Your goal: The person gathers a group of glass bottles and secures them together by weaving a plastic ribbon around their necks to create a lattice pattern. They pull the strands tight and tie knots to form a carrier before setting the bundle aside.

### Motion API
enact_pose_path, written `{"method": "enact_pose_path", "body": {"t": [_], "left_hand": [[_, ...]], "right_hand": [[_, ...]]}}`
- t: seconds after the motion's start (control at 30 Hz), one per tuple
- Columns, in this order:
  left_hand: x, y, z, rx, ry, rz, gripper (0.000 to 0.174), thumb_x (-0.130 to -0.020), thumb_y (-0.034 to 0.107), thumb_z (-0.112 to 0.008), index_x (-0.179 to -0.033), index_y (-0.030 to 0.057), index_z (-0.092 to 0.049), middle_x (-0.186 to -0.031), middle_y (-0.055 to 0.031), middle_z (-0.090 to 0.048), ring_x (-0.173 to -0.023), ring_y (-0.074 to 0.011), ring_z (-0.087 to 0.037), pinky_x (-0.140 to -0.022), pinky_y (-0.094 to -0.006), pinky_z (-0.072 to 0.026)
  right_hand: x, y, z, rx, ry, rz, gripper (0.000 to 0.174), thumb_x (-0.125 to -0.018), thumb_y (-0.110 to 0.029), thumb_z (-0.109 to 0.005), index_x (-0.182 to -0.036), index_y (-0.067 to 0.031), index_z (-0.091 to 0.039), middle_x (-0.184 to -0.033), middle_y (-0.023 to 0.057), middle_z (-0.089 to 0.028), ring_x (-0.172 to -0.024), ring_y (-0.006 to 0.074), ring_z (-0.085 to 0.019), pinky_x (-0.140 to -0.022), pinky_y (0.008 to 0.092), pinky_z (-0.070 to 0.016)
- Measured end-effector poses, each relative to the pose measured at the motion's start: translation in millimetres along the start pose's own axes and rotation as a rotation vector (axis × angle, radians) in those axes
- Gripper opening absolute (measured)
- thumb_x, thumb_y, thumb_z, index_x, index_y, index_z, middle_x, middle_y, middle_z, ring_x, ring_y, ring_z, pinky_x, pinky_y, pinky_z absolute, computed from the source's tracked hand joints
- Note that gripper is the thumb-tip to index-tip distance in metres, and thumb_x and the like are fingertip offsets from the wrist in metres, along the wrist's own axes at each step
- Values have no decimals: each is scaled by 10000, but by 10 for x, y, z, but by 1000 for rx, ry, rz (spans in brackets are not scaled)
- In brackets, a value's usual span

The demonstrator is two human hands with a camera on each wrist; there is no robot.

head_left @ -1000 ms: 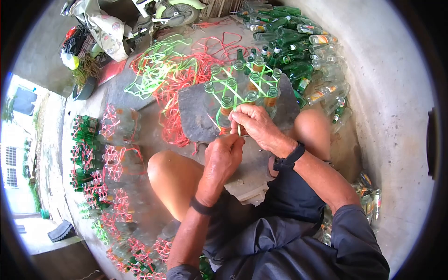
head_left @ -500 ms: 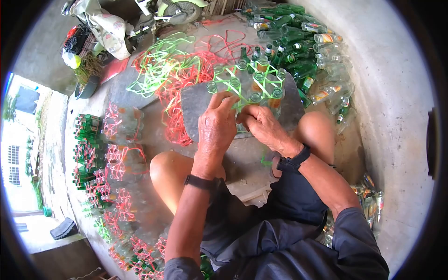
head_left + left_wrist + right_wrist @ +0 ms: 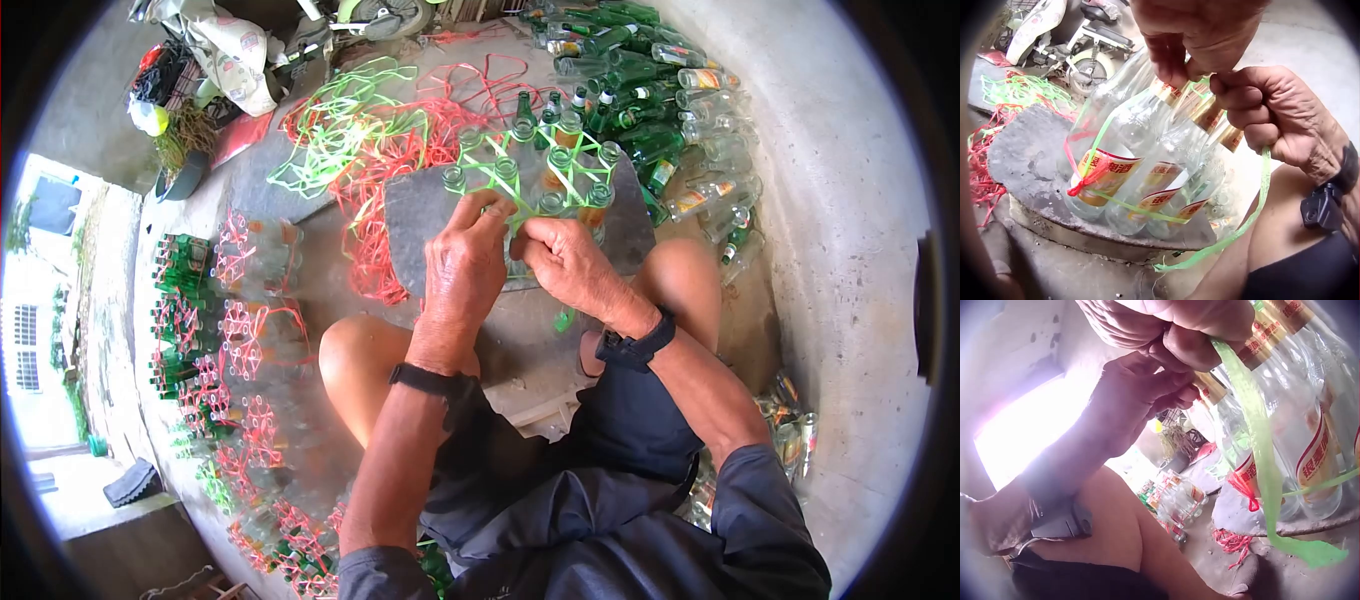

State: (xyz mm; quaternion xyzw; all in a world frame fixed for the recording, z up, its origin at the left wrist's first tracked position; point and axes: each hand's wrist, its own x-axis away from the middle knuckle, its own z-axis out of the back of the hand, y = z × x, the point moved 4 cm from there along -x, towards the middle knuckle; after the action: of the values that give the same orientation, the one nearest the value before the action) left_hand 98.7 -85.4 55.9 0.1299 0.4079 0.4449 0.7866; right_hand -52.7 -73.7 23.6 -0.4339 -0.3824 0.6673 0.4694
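Observation:
A bundle of clear bottles with gold-and-red labels stands on a grey stone slab, green strap woven round the necks. At the bundle's near edge, the left hand pinches the strap, fingertips near a bottle neck. Close beside it, the right hand has its fingers curled round the green strap, whose loose end hangs below that hand. In the left wrist view a red knot and a green band circle the lower bottles. The fingertips partly hide where the strap passes between them.
Tangled green strap and red strap lie left of the slab. Loose green and clear bottles are piled along the right wall. Tied bundles line the left side. A scooter stands behind.
The left hand has moved up from below the right hand to the bottle necks. The right hand has shifted slightly right, and the strap's loose end now hangs beneath it.

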Motion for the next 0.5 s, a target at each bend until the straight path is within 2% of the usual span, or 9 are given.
{"method": "enact_pose_path", "body": {"t": [0.03, 0.2, 0.4, 0.5], "left_hand": [[-6, -1, 5, -1, 2, 1, 295, -879, -54, -688, -1143, 63, -747, -1188, -93, -721, -932, -363, -753, -731, -470, -604], [-13, -2, -2, 12, 8, -19, 292, -866, -59, -683, -1124, 63, -748, -1172, -96, -718, -914, -366, -749, -733, -474, -602], [-23, -15, -27, -15, 19, -11, 293, -857, -42, -685, -1119, 71, -754, -1169, -97, -720, -916, -367, -750, -731, -474, -602], [-29, -17, -35, -32, 32, -14, 291, -856, -25, -694, -1119, 82, -760, -1161, -88, -724, -900, -367, -750, -720, -475, -601]], "right_hand": [[-3, -14, 1, 0, -2, 2, 129, -935, -22, -542, -852, 57, -603, -730, 272, -570, -615, 291, -557, -624, 453, -481], [4, 7, 8, 40, -18, -3, 130, -939, -41, -552, -856, 53, -588, -760, 309, -540, -634, 425, -459, -613, 473, -465], [-42, 10, 42, 114, -43, -12, 145, -942, -57, -547, -840, 42, -577, -760, 314, -520, -657, 463, -436, -600, 493, -449], [-131, -65, 117, 114, -58, 23, 173, -948, -82, -549, -830, 43, -573, -765, 318, -524, -642, 446, -441, -610, 485, -455]]}}
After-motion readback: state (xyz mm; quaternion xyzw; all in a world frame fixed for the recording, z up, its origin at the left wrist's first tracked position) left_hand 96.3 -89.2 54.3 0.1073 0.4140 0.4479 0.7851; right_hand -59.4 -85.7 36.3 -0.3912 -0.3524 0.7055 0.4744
